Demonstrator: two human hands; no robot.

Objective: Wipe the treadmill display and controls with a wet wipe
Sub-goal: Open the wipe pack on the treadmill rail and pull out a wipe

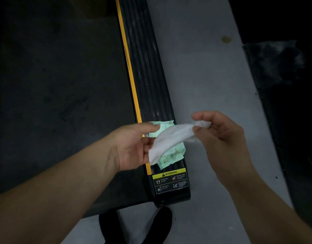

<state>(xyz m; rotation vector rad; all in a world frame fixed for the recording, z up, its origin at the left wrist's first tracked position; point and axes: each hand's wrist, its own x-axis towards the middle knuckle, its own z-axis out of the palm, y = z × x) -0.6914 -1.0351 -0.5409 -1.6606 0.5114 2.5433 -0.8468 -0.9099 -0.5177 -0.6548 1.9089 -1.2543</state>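
Observation:
A white wet wipe (pixel 171 140) is stretched between both hands above the treadmill's ribbed black side rail (pixel 148 76). My right hand (pixel 220 138) pinches its upper right corner between thumb and fingers. My left hand (pixel 132 147) holds the wipe's lower left part, and its fingers also touch a pale green wipe packet (pixel 174 155) that lies under the wipe over the rail. The treadmill display and controls are out of view.
The dark running belt (pixel 60 94) fills the left, edged by a yellow stripe (pixel 128 67). A yellow warning label (pixel 171 178) sits at the rail's near end. Grey floor (pixel 204 76) runs to the right, with dark mats (pixel 283 85) beyond. A dark shape (pixel 160 224) lies below the rail's end.

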